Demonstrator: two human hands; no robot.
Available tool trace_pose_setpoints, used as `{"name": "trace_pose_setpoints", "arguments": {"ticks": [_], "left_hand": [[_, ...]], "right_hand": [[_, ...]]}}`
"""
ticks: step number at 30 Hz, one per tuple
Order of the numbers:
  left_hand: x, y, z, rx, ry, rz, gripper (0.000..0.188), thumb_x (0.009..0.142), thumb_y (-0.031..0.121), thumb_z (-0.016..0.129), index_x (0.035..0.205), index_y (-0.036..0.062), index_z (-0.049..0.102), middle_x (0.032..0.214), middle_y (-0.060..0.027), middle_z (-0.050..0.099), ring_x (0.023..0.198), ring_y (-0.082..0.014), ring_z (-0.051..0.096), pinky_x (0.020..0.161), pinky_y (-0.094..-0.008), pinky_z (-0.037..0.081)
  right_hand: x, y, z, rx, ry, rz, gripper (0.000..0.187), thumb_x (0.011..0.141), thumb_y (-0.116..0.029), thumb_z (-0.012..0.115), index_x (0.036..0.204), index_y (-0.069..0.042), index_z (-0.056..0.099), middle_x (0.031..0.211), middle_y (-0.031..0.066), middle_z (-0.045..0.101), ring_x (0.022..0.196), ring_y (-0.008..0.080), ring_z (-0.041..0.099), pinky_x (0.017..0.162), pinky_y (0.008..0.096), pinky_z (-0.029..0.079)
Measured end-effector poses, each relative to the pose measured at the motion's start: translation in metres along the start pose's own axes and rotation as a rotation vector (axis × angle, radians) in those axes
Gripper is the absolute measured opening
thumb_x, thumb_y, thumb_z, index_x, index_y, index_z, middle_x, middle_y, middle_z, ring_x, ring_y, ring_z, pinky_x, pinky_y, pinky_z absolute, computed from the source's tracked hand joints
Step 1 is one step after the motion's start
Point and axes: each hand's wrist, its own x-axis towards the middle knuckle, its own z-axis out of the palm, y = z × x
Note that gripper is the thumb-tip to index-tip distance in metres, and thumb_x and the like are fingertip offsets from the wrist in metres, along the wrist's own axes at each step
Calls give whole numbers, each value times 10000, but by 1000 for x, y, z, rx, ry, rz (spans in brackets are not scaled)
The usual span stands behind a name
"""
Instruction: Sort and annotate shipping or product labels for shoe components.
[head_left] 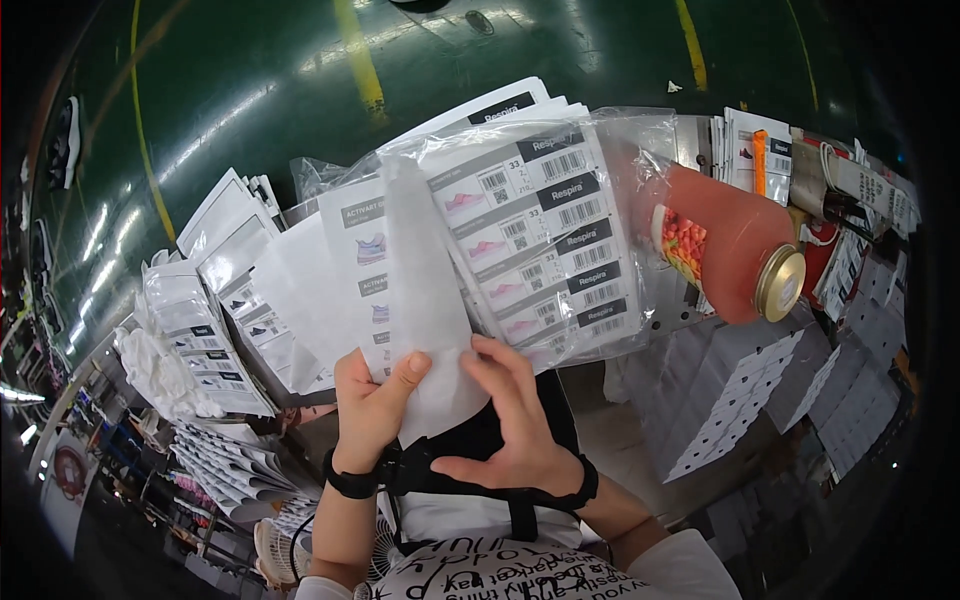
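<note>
A white sheet, curled and blank on the side facing me, stands up from the stack before me. My left hand is closed on its lower left part, thumb on top. Behind it, a sheet of shoe labels with small shoe pictures shows partly. My right hand has its fingers apart and a fingertip against the sheet's right edge. To the right lies a stack of label sheets with pink shoe pictures, in a clear plastic bag. Both wrists wear black bands.
On the right is a large jar of pinkish-red contents with a gold lid. More bagged label sheets and crumpled white material are at the left. Grey perforated panels stand at the right. Beyond is green floor.
</note>
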Motion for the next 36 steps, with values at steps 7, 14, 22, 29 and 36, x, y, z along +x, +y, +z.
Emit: {"name": "trace_pose_setpoints", "arguments": {"ticks": [7,14,22,29,36], "left_hand": [[7,-14,1,-95,19,-77,327,911,200,639,1140,-28,589,1060,-72,660,916,-121,612,821,-268,476],[-1,-13,-17,-213,55,-50,357,925,194,614,1176,-52,557,1093,-98,648,948,-144,610,822,-271,479],[-30,-17,-73,-405,181,40,458,900,150,629,1259,-71,449,1173,-174,613,1002,-235,641,878,-354,518],[-30,-9,-57,-72,252,28,594,886,114,605,1391,-10,317,1275,-148,539,1105,-205,554,967,-352,425],[-21,10,-30,612,17,338,362,882,-33,456,1229,-24,559,1080,-134,651,1007,-197,612,898,-277,428]], "right_hand": [[2,18,-25,378,159,373,391,879,-122,638,1217,48,541,993,80,640,862,115,581,759,250,457],[0,28,-53,175,317,452,192,947,-56,537,1100,42,600,786,-42,585,632,-16,399,550,144,309],[3,32,-43,144,449,390,167,913,-27,583,1066,36,602,793,3,634,688,35,532,626,190,430],[-8,41,-45,-147,432,386,165,830,-22,683,983,13,635,836,119,677,720,129,626,664,248,485],[-6,36,-35,-711,526,-123,187,812,47,639,999,57,647,935,163,692,791,319,672,697,318,526]]}}
